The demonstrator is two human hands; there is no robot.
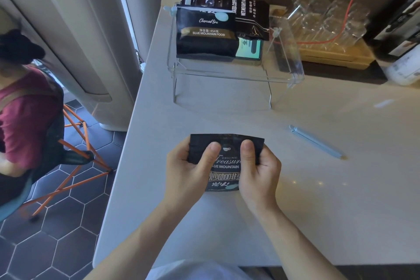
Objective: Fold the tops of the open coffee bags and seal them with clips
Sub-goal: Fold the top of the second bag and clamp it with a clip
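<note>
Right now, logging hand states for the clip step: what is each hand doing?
Left hand: grips the black foil coffee bag, thumb on its front.
Right hand: grips the same bag's other side, thumb on its front.

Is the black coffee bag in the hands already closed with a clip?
No. The black coffee bag carries no clip; the light blue clip lies on the white counter.

On the black coffee bag I am holding I read "ORIGINAL", "Treasure" and "LUE MOUNTAIN", with Chinese characters below that are partly covered. The front bag in the clear rack reads "Charcoal fire", "454" and "BLUE MOUNTAIN FOOD". The bag lying sideways behind it shows "COFFEE" and "NET WEIGHT".
</note>
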